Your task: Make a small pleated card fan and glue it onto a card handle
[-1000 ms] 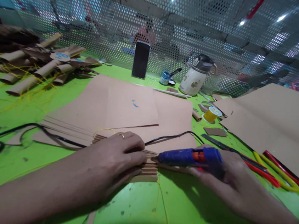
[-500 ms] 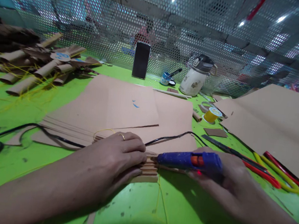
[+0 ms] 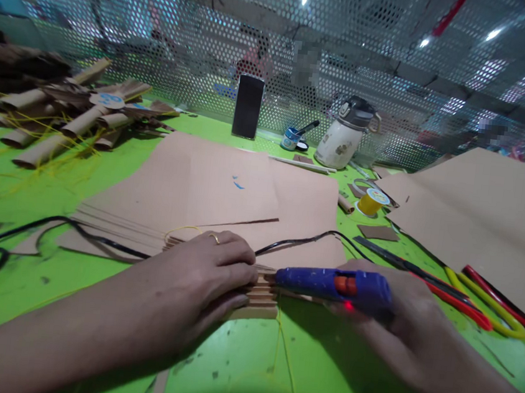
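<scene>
My right hand (image 3: 411,324) is wrapped around a blue hot glue gun (image 3: 314,281), with an orange part and a small red light lit. The gun's nozzle touches or nearly touches the right end of a pleated brown paper strip (image 3: 264,297). Across the top of that strip lies my left hand (image 3: 209,278), its fingers bent together over the folds and holding it down; a ring shows on one finger. Thin yellow thread (image 3: 287,355) trails from the strip toward me. Much of the pleated paper is hidden under my left hand.
Brown paper sheets (image 3: 226,186) lie behind the hands, crossed by a black cord (image 3: 292,245). Scissors (image 3: 449,297), a yellow thread spool (image 3: 373,202) and a large sheet (image 3: 486,207) are to the right. A phone (image 3: 248,106), bottle (image 3: 344,133) and tied paper rolls (image 3: 78,118) stand farther back.
The glue gun's body and my right hand have shifted very slightly, with the nozzle still at the pleated paper's right end. My left hand stays in place.
</scene>
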A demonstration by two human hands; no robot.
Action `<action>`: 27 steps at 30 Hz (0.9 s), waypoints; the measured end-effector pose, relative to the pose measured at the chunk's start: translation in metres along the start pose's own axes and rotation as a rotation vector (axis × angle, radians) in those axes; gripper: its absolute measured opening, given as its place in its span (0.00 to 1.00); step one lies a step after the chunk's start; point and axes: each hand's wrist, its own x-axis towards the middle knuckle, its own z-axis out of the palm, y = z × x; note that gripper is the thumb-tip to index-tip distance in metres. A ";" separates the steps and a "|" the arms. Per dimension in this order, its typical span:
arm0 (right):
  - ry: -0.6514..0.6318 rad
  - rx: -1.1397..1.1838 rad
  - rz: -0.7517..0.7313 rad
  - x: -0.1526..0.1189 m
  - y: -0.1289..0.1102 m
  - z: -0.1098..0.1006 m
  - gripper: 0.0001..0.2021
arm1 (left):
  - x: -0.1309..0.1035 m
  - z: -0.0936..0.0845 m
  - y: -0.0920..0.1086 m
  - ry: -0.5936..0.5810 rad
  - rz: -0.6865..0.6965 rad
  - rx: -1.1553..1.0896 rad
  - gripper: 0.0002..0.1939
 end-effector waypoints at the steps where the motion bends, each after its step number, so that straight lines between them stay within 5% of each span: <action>1: -0.001 0.006 -0.003 0.000 0.000 0.000 0.08 | 0.000 0.000 0.000 0.001 0.001 -0.001 0.15; 27: -0.006 0.015 -0.005 -0.001 0.002 0.003 0.06 | -0.002 0.002 -0.002 -0.002 0.010 0.014 0.16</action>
